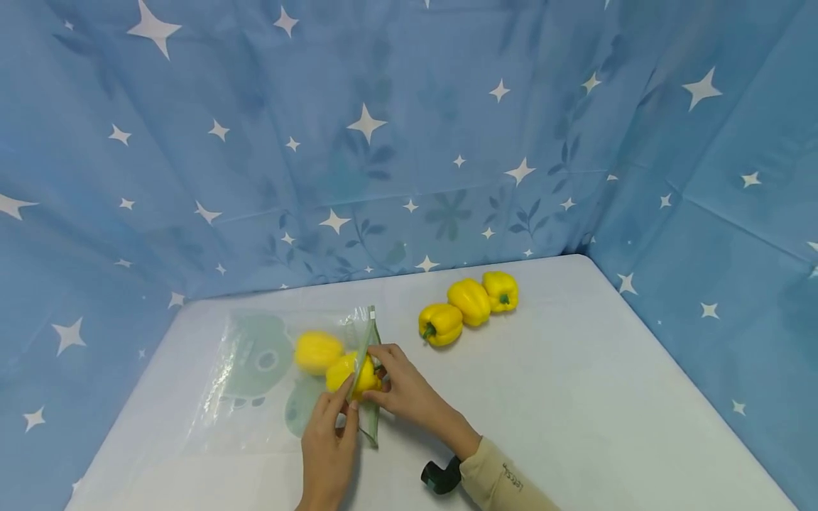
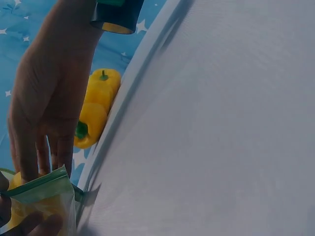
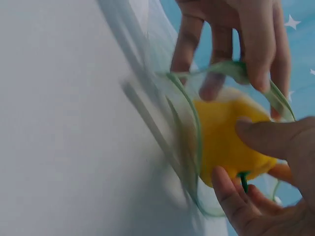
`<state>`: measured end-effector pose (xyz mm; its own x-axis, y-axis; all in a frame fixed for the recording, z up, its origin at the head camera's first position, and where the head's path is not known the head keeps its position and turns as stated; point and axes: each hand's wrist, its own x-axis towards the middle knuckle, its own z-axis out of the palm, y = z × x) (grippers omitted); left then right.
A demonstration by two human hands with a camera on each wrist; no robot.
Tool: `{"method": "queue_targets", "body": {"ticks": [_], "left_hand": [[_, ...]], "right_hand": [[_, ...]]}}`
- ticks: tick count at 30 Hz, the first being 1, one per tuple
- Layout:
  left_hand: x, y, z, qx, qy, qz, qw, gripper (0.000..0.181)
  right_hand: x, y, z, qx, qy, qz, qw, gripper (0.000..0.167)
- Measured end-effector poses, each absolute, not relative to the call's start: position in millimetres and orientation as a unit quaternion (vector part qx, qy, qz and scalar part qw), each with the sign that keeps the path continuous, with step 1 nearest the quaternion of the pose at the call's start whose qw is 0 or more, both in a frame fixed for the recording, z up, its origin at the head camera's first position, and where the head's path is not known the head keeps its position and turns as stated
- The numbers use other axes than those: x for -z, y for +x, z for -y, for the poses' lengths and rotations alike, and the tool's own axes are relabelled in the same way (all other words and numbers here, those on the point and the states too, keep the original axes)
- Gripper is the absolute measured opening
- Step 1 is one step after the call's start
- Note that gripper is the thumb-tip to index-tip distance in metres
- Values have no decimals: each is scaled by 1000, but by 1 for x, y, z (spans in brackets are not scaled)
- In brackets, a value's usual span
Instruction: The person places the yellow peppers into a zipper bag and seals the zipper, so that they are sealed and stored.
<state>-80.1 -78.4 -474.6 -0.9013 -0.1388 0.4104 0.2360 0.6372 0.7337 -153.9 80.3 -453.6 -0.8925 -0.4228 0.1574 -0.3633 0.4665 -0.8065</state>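
A clear zip bag (image 1: 211, 419) with a green printed figure lies flat, its green-edged mouth to the right. One yellow bell pepper (image 1: 317, 353) is inside it. A second yellow bell pepper (image 3: 231, 137) sits in the mouth, stem outward. My right hand (image 1: 409, 387) grips this pepper, thumb on its side and fingers around the stem end. With my left hand (image 1: 329, 447) I pinch the near lip of the bag; in the right wrist view the left hand (image 3: 236, 44) holds the mouth's edge, its fingertips by the pepper.
Three more yellow bell peppers (image 1: 469, 301) lie in a slanting row at the back of the white table (image 1: 575, 397). A black device (image 1: 441, 477) is at the right wrist. A blue star-patterned curtain (image 1: 409, 142) stands behind the table and along its sides.
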Motion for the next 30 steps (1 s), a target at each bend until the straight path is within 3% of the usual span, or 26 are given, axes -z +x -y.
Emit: {"method": "queue_targets", "body": {"ticks": [15, 22, 30], "left_hand": [[478, -80, 75, 414, -42, 873, 254, 49], [481, -81, 73, 428, -30, 871, 238, 48], [480, -82, 75, 432, -22, 870, 237, 46]], "right_hand": [[467, -149, -68, 531, -199, -824, 22, 62], [469, -147, -70, 552, -179, -814, 23, 54], [463, -148, -72, 581, -209, -783, 74, 45]]}}
